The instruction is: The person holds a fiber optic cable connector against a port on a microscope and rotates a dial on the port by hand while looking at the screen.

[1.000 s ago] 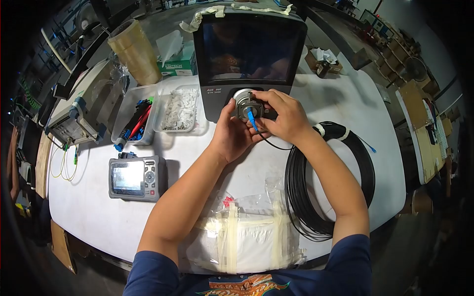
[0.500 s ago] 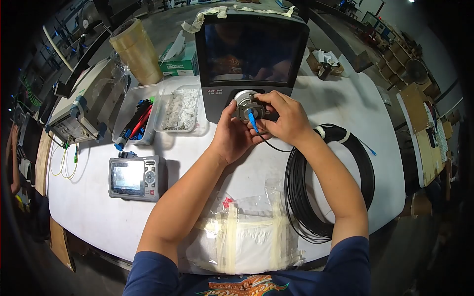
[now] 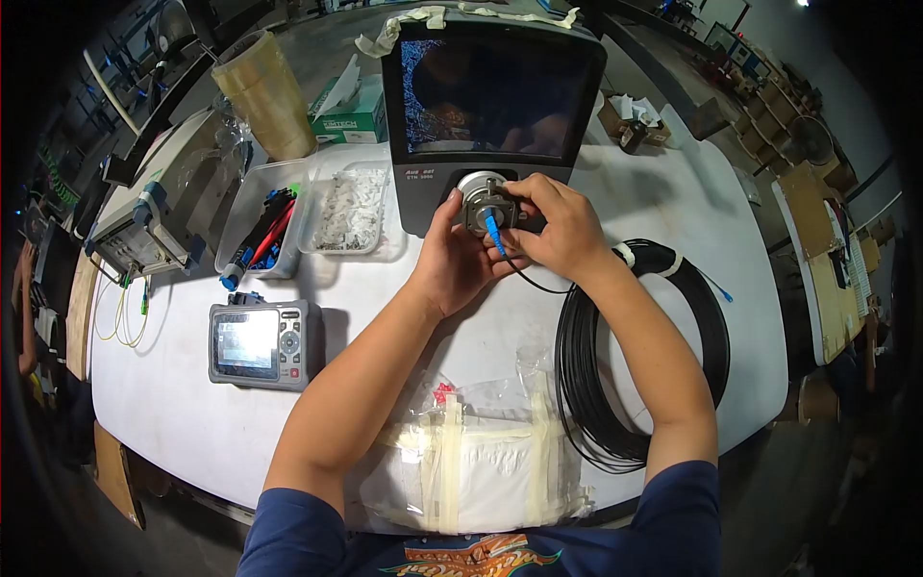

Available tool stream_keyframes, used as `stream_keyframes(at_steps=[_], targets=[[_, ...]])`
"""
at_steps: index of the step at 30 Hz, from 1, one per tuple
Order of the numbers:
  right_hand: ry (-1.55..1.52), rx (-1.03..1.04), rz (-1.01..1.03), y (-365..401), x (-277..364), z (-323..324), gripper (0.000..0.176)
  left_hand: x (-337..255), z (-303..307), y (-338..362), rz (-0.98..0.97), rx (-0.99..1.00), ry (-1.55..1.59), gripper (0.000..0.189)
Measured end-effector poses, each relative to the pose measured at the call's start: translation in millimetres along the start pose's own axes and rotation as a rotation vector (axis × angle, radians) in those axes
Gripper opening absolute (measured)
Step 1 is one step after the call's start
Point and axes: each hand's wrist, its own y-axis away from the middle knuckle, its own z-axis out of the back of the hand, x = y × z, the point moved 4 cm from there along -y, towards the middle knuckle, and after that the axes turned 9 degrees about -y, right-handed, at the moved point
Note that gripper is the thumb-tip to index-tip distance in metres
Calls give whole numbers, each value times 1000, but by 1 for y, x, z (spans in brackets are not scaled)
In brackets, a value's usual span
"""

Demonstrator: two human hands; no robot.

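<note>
Blue connector, front hidden in a metal fitting. Right forearm covering part of a black cable coil. Handheld device with text too small to read; shirt print cut off below.

On the white table, a grey meter, screen lit. Just beyond the meter, a tub of red and black tools; beyond and rightward, a second tub with white bits. Farther beyond it, tape rolls and a green Kimtech box. Beyond and leftward, an instrument. Nearer than the meter, rightward, a clear bag (taped, something red at its far edge).
</note>
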Motion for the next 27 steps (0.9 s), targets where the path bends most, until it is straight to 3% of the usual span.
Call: stream_keyframes(at_steps=[27], targets=[[-41, 12, 12, 3, 1, 2, 56, 2, 5, -1, 19, 52, -2, 66]])
